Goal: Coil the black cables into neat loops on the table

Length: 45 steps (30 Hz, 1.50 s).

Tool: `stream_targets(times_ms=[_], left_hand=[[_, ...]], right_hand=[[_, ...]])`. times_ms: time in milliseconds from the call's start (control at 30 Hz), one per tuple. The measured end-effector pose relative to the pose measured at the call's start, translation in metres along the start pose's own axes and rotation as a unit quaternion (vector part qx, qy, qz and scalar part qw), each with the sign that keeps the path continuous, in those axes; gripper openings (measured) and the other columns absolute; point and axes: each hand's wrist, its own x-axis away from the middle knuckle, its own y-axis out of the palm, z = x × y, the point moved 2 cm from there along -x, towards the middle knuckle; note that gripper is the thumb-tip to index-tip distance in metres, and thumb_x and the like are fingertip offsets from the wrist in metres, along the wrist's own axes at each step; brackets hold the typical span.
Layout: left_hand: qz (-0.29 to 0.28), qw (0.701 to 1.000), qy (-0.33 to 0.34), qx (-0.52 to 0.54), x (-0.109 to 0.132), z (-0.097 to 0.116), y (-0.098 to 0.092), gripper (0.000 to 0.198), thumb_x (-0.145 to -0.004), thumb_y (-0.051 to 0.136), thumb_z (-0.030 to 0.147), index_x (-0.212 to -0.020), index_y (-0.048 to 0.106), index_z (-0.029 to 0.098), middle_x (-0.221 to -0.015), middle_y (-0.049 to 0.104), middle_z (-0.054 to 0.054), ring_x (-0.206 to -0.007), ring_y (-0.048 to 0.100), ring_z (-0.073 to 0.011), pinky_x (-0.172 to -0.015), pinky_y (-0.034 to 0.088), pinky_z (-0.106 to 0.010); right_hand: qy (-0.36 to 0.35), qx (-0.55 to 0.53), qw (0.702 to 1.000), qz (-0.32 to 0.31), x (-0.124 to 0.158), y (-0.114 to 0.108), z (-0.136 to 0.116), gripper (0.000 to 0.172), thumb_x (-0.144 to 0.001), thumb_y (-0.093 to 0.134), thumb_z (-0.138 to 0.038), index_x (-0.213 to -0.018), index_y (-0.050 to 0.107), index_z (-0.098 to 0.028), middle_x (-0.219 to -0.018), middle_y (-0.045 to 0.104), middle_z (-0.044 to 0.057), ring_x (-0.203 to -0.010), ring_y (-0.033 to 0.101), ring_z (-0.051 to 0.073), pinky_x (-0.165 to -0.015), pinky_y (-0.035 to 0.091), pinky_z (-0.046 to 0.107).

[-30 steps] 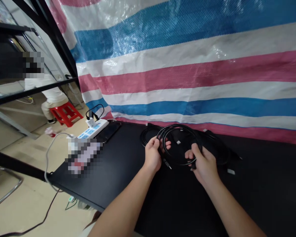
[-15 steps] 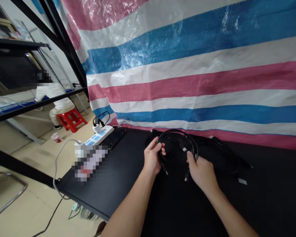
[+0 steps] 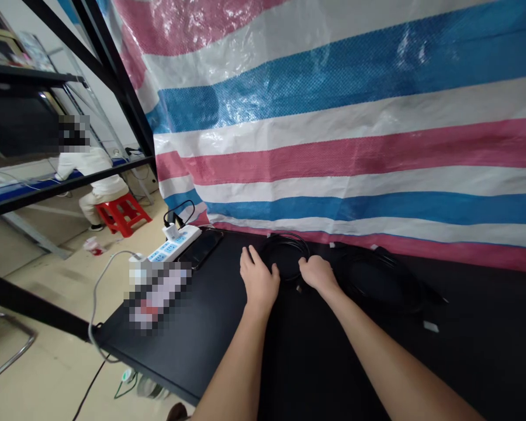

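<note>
Black cable coil (image 3: 284, 257) lies at the bench's (image 3: 193, 339) back edge; left hand (image 3: 258, 282) beside it, grip spread flat; right hand (image 3: 318, 273) on its rim, grip curled, hold unclear; keep loops stacked, pressing evenly.

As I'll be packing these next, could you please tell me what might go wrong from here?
The small cable coil between the left hand and right hand may spring loose. It lies close to the larger coil, so ends could tangle. The phone by the left hand might get nudged.
</note>
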Motion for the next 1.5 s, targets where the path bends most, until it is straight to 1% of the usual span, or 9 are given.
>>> stream_targets(times_ms=[100, 200, 333, 467, 667, 767, 967, 1267, 1500], left_hand=[[-0.041, 0.993, 0.107, -0.037, 0.004, 0.005, 0.001, 0.050, -0.075, 0.061, 0.029, -0.123, 0.059, 0.014, -0.134, 0.053, -0.020, -0.126, 0.046, -0.0350, -0.102, 0.038, -0.053], [-0.178, 0.955, 0.237, -0.026, 0.010, 0.013, 0.004, 0.034, -0.076, 0.061, 0.029, -0.107, 0.069, 0.019, -0.114, 0.067, -0.013, -0.110, 0.059, -0.0273, -0.097, 0.045, -0.044], [-0.258, 0.922, 0.287, -0.041, 0.014, 0.019, 0.004, 0.030, -0.077, 0.055, 0.017, -0.101, 0.072, 0.020, -0.101, 0.072, -0.008, -0.095, 0.065, -0.0234, -0.091, 0.049, -0.040], [-0.261, 0.920, 0.288, -0.044, 0.015, 0.022, 0.001, 0.038, -0.070, 0.055, 0.008, -0.102, 0.072, 0.016, -0.101, 0.073, -0.009, -0.095, 0.066, -0.0236, -0.090, 0.049, -0.038], [-0.239, 0.916, 0.321, -0.025, 0.018, 0.024, 0.003, 0.028, -0.077, 0.053, 0.015, -0.095, 0.074, 0.019, -0.096, 0.074, -0.007, -0.089, 0.068, -0.0217, -0.085, 0.052, -0.037], [-0.233, 0.914, 0.331, -0.027, 0.018, 0.022, 0.006, 0.031, -0.076, 0.050, 0.011, -0.093, 0.074, 0.020, -0.095, 0.074, -0.006, -0.087, 0.068, -0.0207, -0.084, 0.052, -0.036], [-0.210, 0.918, 0.335, 0.007, 0.017, 0.020, 0.007, 0.036, -0.069, 0.053, 0.009, -0.100, 0.071, 0.017, -0.091, 0.073, -0.007, -0.085, 0.068, -0.0208, -0.081, 0.053, -0.034], [-0.002, 0.967, 0.249, 0.042, 0.004, 0.010, 0.002, 0.021, -0.078, 0.053, 0.021, -0.090, 0.070, 0.019, -0.090, 0.072, -0.007, -0.088, 0.066, -0.0216, -0.082, 0.051, -0.036], [-0.179, 0.932, 0.315, 0.005, 0.012, 0.018, 0.010, 0.016, -0.077, 0.058, 0.020, -0.079, 0.074, 0.021, -0.081, 0.070, -0.005, -0.079, 0.066, -0.0190, -0.081, 0.049, -0.036]], right_hand=[[0.030, 0.038, 0.999, -0.006, 0.008, -0.004, 0.002, 0.044, -0.089, 0.042, -0.034, -0.114, 0.060, -0.002, -0.111, 0.065, 0.027, -0.103, 0.065, 0.032, -0.082, 0.049, 0.036], [0.036, 0.057, 0.998, 0.014, 0.017, -0.009, 0.003, 0.050, -0.090, 0.044, -0.037, -0.126, 0.047, -0.002, -0.117, 0.062, 0.027, -0.104, 0.064, 0.031, -0.082, 0.049, 0.036], [0.022, 0.080, 0.996, 0.031, 0.027, -0.017, 0.005, 0.052, -0.091, 0.039, -0.042, -0.127, 0.044, -0.005, -0.113, 0.064, 0.025, -0.103, 0.064, 0.031, -0.080, 0.048, 0.037], [-0.002, 0.101, 0.992, 0.082, 0.031, -0.037, 0.026, 0.045, -0.090, 0.040, -0.044, -0.119, 0.055, -0.012, -0.098, 0.069, 0.019, -0.094, 0.067, 0.030, -0.076, 0.047, 0.036], [-0.017, 0.042, 0.970, 0.239, 0.034, -0.076, 0.101, 0.020, -0.079, 0.049, -0.033, -0.084, 0.064, -0.022, -0.057, 0.062, 0.003, -0.069, 0.065, 0.026, -0.067, 0.046, 0.034], [0.041, -0.017, 0.957, 0.285, 0.038, -0.088, 0.131, 0.013, -0.074, 0.050, -0.031, -0.070, 0.060, -0.024, -0.052, 0.058, 0.001, -0.065, 0.063, 0.025, -0.066, 0.047, 0.034], [0.146, -0.024, 0.957, 0.251, 0.046, -0.099, 0.146, 0.015, -0.072, 0.054, -0.032, -0.078, 0.064, -0.023, -0.070, 0.066, 0.008, -0.077, 0.066, 0.029, -0.069, 0.049, 0.038], [0.232, 0.049, 0.959, 0.154, 0.047, -0.099, 0.140, 0.035, -0.075, 0.056, -0.045, -0.097, 0.067, -0.019, -0.094, 0.069, 0.016, -0.091, 0.066, 0.032, -0.067, 0.051, 0.037], [0.181, 0.024, 0.959, 0.218, 0.035, -0.090, 0.157, 0.021, -0.069, 0.060, -0.039, -0.080, 0.068, -0.022, -0.076, 0.069, 0.012, -0.075, 0.066, 0.031, -0.060, 0.049, 0.038]])
